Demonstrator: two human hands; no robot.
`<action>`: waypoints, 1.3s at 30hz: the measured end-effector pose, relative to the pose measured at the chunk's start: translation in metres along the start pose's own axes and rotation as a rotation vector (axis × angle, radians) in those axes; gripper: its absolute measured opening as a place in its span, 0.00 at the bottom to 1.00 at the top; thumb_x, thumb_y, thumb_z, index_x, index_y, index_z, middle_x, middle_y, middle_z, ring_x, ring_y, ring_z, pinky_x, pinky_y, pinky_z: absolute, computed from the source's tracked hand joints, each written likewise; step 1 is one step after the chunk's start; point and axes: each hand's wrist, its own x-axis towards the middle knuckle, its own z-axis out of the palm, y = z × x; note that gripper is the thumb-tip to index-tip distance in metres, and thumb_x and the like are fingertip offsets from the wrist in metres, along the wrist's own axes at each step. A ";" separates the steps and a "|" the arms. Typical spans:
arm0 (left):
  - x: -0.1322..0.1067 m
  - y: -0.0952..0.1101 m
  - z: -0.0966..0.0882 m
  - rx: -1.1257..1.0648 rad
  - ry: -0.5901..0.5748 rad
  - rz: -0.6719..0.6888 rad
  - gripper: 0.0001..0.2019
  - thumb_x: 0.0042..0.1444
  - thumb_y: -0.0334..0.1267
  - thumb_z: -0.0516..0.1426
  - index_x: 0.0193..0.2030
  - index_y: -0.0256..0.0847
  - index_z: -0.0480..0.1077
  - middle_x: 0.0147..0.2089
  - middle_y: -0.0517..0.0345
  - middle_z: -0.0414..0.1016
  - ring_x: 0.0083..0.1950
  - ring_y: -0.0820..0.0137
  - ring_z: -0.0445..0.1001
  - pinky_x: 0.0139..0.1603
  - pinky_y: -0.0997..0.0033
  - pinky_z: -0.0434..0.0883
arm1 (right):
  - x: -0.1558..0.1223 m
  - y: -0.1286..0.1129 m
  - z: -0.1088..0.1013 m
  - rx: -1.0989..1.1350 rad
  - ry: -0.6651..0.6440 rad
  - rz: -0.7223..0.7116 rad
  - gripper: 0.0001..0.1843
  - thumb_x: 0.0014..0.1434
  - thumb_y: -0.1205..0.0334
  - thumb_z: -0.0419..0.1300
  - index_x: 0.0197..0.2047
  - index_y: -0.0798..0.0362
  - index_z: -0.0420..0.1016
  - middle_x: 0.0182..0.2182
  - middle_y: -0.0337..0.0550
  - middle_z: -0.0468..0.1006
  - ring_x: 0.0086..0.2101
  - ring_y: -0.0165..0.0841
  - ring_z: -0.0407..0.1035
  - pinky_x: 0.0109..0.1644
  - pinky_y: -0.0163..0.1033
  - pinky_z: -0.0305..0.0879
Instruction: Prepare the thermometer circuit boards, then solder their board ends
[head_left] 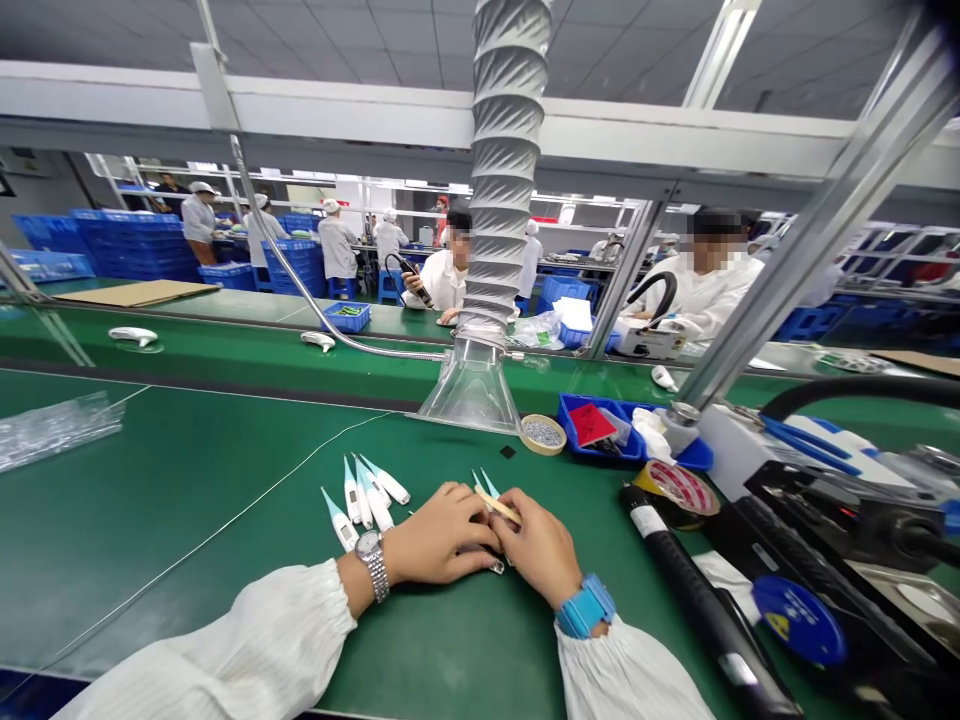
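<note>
My left hand [446, 532] and my right hand [538, 545] meet over the green mat, fingers curled towards each other. A slim cream-coloured strip [499, 506] is pinched in my right hand; its exact kind is unclear. The pale blue tips of two digital thermometers [489, 484] poke out beyond my fingers, their bodies mostly hidden. My left fingers are closed and bent over something I cannot make out. Beside my left wrist lies a fanned group of several white digital thermometers [367, 495] with light blue tips.
A clear funnel hood [472, 390] hangs under a grey duct [504, 180] ahead. Rightward are a round dish of small metal bits [543, 434], blue bins [600, 450], a tape roll [679, 490] and a black-handled tool [690, 580]. Behind runs a conveyor [225, 345]; co-workers sit beyond.
</note>
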 end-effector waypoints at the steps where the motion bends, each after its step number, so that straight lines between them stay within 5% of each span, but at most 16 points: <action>1: -0.002 -0.002 -0.004 -0.001 0.021 -0.026 0.08 0.59 0.42 0.54 0.43 0.45 0.72 0.43 0.56 0.68 0.47 0.66 0.64 0.52 0.65 0.57 | 0.000 0.000 0.000 0.001 0.013 0.011 0.05 0.56 0.61 0.53 0.34 0.49 0.68 0.28 0.37 0.76 0.29 0.32 0.68 0.28 0.32 0.50; 5: -0.021 -0.016 -0.034 0.013 0.031 -0.267 0.11 0.59 0.37 0.52 0.46 0.44 0.70 0.43 0.56 0.70 0.47 0.66 0.65 0.52 0.64 0.58 | 0.002 0.000 0.001 0.019 0.052 0.025 0.08 0.58 0.56 0.51 0.34 0.48 0.68 0.26 0.36 0.75 0.27 0.32 0.67 0.28 0.32 0.50; 10: -0.043 -0.044 -0.067 0.125 -0.200 -0.545 0.19 0.47 0.33 0.53 0.48 0.40 0.68 0.44 0.53 0.69 0.47 0.60 0.66 0.51 0.60 0.61 | 0.001 -0.001 0.006 0.116 0.126 -0.042 0.09 0.57 0.54 0.52 0.32 0.49 0.69 0.24 0.35 0.73 0.25 0.30 0.65 0.27 0.32 0.52; 17: -0.031 -0.052 -0.056 0.137 -0.233 -0.523 0.11 0.41 0.31 0.53 0.35 0.40 0.69 0.36 0.55 0.68 0.40 0.61 0.67 0.45 0.61 0.62 | -0.010 -0.008 0.012 -0.015 0.008 -0.376 0.06 0.52 0.56 0.60 0.29 0.50 0.71 0.25 0.36 0.72 0.29 0.29 0.66 0.31 0.32 0.52; 21: -0.029 -0.058 -0.050 0.100 -0.213 -0.511 0.10 0.42 0.30 0.53 0.33 0.40 0.69 0.34 0.56 0.68 0.38 0.63 0.67 0.42 0.64 0.64 | -0.010 -0.007 0.019 -0.109 0.090 -0.278 0.02 0.52 0.63 0.57 0.29 0.50 0.70 0.25 0.36 0.73 0.29 0.30 0.66 0.30 0.32 0.50; 25: -0.031 -0.061 -0.050 0.037 -0.143 -0.473 0.11 0.55 0.33 0.48 0.40 0.40 0.70 0.39 0.54 0.68 0.41 0.66 0.68 0.42 0.69 0.65 | -0.006 -0.004 0.019 -0.103 0.164 -0.171 0.03 0.53 0.65 0.54 0.31 0.51 0.70 0.24 0.36 0.73 0.26 0.29 0.64 0.28 0.33 0.48; 29: -0.031 -0.045 -0.053 -0.015 0.103 -0.358 0.15 0.63 0.38 0.43 0.49 0.39 0.67 0.44 0.51 0.68 0.46 0.66 0.66 0.47 0.68 0.64 | -0.007 -0.006 0.011 0.191 0.255 -0.182 0.12 0.58 0.57 0.51 0.28 0.52 0.69 0.21 0.36 0.68 0.24 0.28 0.61 0.28 0.33 0.53; 32: -0.030 -0.021 -0.047 -0.140 0.277 -0.258 0.14 0.65 0.39 0.44 0.50 0.42 0.67 0.39 0.55 0.70 0.39 0.70 0.68 0.43 0.71 0.64 | -0.009 -0.008 0.003 0.546 0.391 -0.208 0.22 0.62 0.49 0.44 0.29 0.53 0.72 0.25 0.41 0.69 0.28 0.31 0.64 0.33 0.34 0.59; 35: -0.027 0.001 -0.035 -0.286 0.241 -0.395 0.14 0.64 0.43 0.47 0.52 0.47 0.66 0.36 0.59 0.69 0.32 0.72 0.67 0.36 0.73 0.65 | -0.010 -0.008 -0.002 0.772 0.460 -0.140 0.30 0.62 0.42 0.41 0.29 0.54 0.73 0.28 0.44 0.71 0.32 0.32 0.66 0.35 0.35 0.61; 39: -0.025 0.011 -0.023 -0.418 0.156 -0.547 0.18 0.62 0.50 0.46 0.55 0.49 0.64 0.41 0.58 0.68 0.38 0.69 0.69 0.41 0.70 0.66 | -0.008 -0.009 -0.003 1.094 0.302 0.036 0.32 0.58 0.35 0.44 0.29 0.55 0.74 0.16 0.38 0.66 0.20 0.28 0.60 0.25 0.35 0.58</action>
